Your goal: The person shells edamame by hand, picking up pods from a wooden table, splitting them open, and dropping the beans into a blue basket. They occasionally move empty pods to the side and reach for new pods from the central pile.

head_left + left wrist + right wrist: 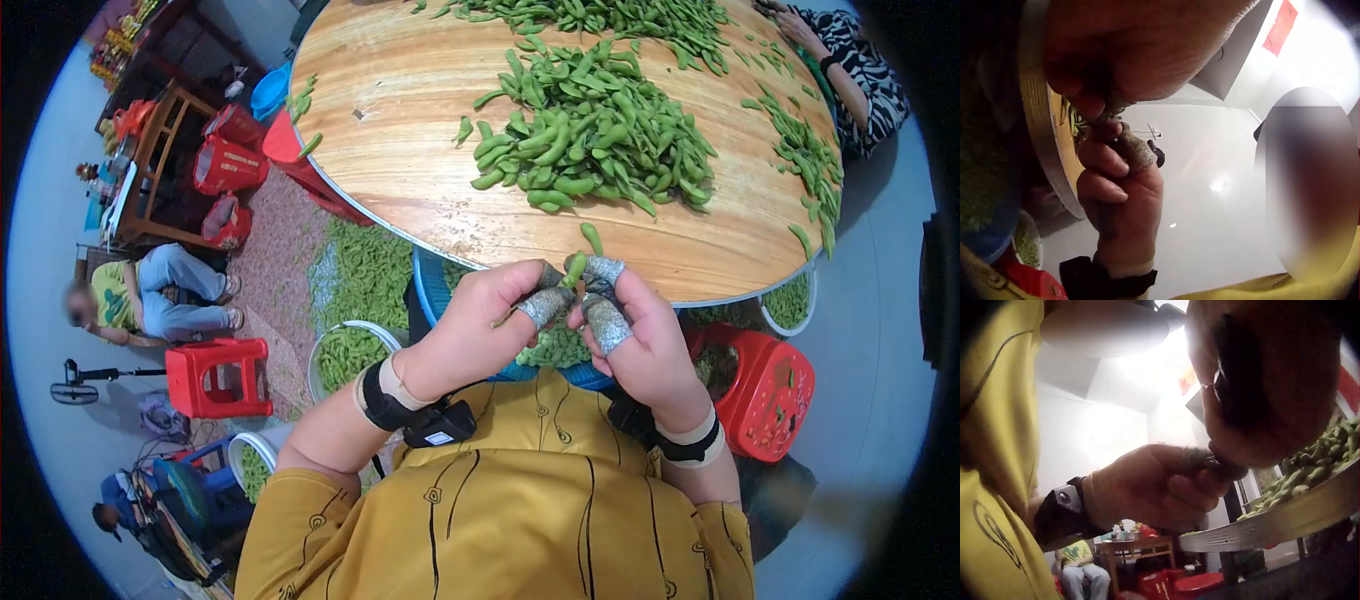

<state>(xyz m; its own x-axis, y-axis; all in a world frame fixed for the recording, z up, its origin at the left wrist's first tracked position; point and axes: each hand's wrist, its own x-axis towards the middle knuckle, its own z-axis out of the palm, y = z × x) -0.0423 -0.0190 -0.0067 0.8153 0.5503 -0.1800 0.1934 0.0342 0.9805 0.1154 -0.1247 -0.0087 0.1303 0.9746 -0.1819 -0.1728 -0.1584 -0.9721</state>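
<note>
In the head view both hands meet just over the near table edge, thumbs and forefingers wrapped in worn silvery tape. My left hand (480, 318) pinches a green soybean pod (575, 268) between taped thumb and forefinger. Facing it, my right hand (645, 335) has curled fingers that close on the same pod's lower end, partly hidden by the fingertips. Another pod (591, 238) shows just beyond the right fingertips. Under the hands, a blue basin (430, 285) holds pale green shelled beans (555, 350). The right wrist view shows the left hand (1154, 487) with fingers bent, its tips dark.
A big pile of pods (600, 130) covers the middle of the round wooden table (400, 150). Another person's arm (845, 85) reaches in at the far right. White buckets of pods (350, 360), red stools (215, 375) and pods on the floor (370, 265) surround the seat.
</note>
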